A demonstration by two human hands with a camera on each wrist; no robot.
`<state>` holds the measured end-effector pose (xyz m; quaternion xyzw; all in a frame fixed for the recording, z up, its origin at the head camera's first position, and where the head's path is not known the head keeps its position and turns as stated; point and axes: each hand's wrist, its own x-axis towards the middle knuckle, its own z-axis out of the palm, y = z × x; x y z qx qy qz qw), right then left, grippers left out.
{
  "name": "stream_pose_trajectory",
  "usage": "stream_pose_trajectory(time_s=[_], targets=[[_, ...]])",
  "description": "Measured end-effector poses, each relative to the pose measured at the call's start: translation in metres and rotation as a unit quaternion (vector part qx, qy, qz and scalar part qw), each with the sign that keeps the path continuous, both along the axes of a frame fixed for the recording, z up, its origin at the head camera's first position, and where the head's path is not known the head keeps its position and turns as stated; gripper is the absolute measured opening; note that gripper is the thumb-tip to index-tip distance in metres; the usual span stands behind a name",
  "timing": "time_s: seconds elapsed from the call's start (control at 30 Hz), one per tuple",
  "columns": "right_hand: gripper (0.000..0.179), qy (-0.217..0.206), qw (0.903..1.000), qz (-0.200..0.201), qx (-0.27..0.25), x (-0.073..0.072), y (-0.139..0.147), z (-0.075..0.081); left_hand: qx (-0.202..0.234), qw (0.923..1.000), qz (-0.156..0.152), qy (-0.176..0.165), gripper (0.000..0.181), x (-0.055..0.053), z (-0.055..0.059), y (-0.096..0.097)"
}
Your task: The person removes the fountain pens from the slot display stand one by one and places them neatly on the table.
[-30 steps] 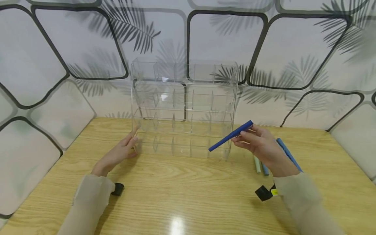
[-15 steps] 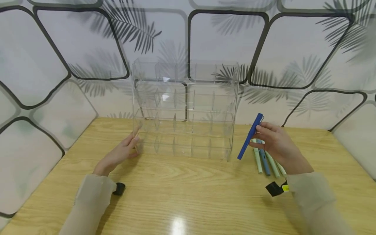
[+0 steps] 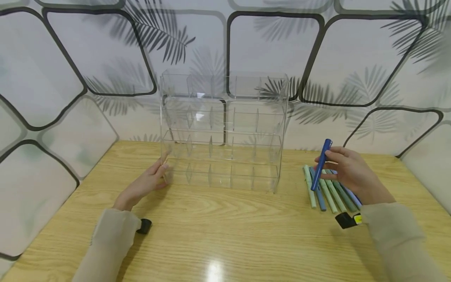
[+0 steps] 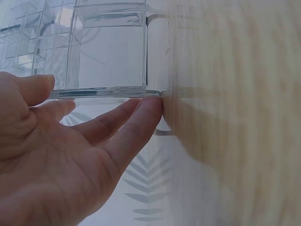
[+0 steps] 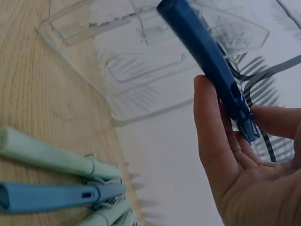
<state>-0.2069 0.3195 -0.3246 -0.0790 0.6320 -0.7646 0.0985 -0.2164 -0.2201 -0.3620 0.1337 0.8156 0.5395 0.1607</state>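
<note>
My right hand (image 3: 354, 170) pinches a dark blue pen (image 3: 321, 164) between thumb and fingers; the pen stands tilted, its clip end up, above a row of pens (image 3: 332, 194) on the table. The right wrist view shows the blue pen (image 5: 202, 49) with a small slot in its side. My left hand (image 3: 142, 188) holds the lower left side of a clear acrylic rack (image 3: 220, 156), which stands upright with tiers of compartments. In the left wrist view, the thumb is at one face of the side panel (image 4: 103, 92) and the fingers (image 4: 136, 127) are against the other.
The row holds light green, grey-blue, dark green and lavender pens, partly hidden behind my right hand. A patterned wall (image 3: 275, 51) rises directly behind the rack. The wooden table (image 3: 211, 227) runs in front.
My right hand has moved right with the blue pen, from the rack's lower right corner to over the row of pens, and the pen has turned steeper. The left hand stays at the rack.
</note>
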Motion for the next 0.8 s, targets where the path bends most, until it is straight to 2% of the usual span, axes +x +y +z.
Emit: stream_pose_trajectory(time_s=[0.17,0.33,0.43,0.57,0.63,0.8], targets=[[0.019,-0.029,0.9994,-0.018,0.012,-0.002,0.009,-0.004,-0.001,1.0,-0.001,0.001,0.06,0.0,0.0,0.0],[0.008,-0.056,0.9969,-0.041,0.035,-0.003,0.016,-0.006,-0.002,1.0,0.001,0.0,0.06,0.0,-0.001,-0.001],[0.015,-0.072,0.9948,-0.05,0.053,-0.005,0.02,-0.007,-0.005,1.0,0.001,0.001,0.06,-0.001,-0.001,0.0],[0.012,-0.08,0.9918,-0.047,0.088,-0.007,0.028,-0.008,-0.002,1.0,-0.001,0.002,0.06,-0.001,-0.001,0.0],[0.019,-0.083,0.9908,-0.043,0.098,-0.007,0.033,-0.008,-0.002,1.0,-0.001,0.002,0.06,-0.001,-0.001,0.0],[0.025,-0.079,0.9915,-0.031,0.099,-0.008,0.044,-0.007,-0.002,1.0,0.002,0.002,0.061,-0.001,-0.001,0.0]])
